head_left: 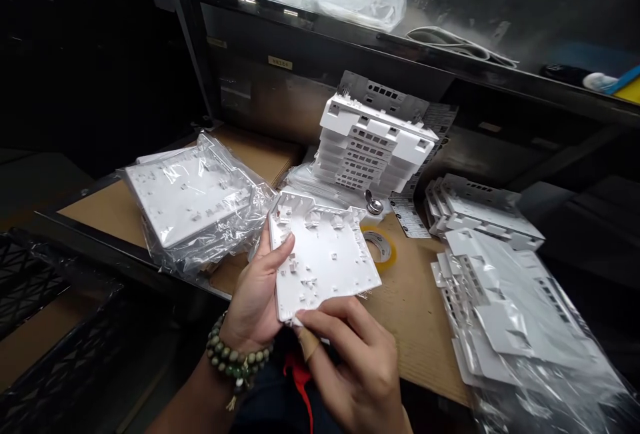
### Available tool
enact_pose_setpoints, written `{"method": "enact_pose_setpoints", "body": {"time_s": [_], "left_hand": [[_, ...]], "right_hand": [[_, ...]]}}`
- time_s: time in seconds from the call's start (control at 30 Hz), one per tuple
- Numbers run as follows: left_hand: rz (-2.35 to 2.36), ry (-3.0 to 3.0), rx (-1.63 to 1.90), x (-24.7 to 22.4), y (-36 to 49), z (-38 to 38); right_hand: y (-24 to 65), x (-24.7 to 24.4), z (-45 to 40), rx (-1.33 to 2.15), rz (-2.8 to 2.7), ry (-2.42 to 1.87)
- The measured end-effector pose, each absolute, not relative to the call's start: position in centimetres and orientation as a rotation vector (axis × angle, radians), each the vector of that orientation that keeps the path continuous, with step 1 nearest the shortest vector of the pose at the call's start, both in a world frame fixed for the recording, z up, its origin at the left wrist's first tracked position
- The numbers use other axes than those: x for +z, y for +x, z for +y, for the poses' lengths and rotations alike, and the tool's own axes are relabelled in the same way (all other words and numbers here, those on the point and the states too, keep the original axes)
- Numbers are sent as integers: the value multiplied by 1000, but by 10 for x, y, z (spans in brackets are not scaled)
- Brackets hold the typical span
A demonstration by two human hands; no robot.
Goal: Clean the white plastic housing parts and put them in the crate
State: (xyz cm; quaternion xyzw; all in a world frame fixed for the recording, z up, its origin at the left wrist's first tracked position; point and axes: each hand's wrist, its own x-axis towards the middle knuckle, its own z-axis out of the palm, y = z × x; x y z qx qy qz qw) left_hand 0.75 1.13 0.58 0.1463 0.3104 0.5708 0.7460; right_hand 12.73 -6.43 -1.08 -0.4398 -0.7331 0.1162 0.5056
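Note:
A white plastic housing point(330, 257), shallow with small clips and posts inside, is tilted toward me above the table. My left hand point(255, 294) grips its left edge, thumb over the rim, a beaded bracelet on the wrist. At the housing's lower left corner, my right hand point(350, 347) has thumb and forefinger pinched together. Something small and white shows at those fingertips, too covered to name. A tan wrap circles the right thumb. Behind the housing's right side lies a roll of yellow tape point(387, 247).
Bagged white housings point(190, 197) lie on cardboard at left. A tall stack of white housings point(373, 144) stands at the back. More bagged white parts point(520, 307) are piled right. A red object point(300, 377) hangs below my hands. A shelf point(330, 27) crosses above.

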Motion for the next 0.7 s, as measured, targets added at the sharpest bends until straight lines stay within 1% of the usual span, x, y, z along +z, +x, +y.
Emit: {"method": "enact_pose_setpoints", "body": {"time_s": [0.17,0.37,0.53,0.63,0.7], "left_hand": [[684,322,1240,6,8,9],[710,370,1244,3,5,10],[766,343,1222,5,2,11],[821,234,1172,4,-12,15],[843,196,1154,1,-24,18]], "right_hand": [[122,-16,-65,235,-1734,-1012],[124,-19,-65,278,-1711,-1081],[114,-23,-67,276,-1706,-1013],[138,-29,-67,286,-1643,-1130],[166,-33,-69,205,-1471,-1287]]}}
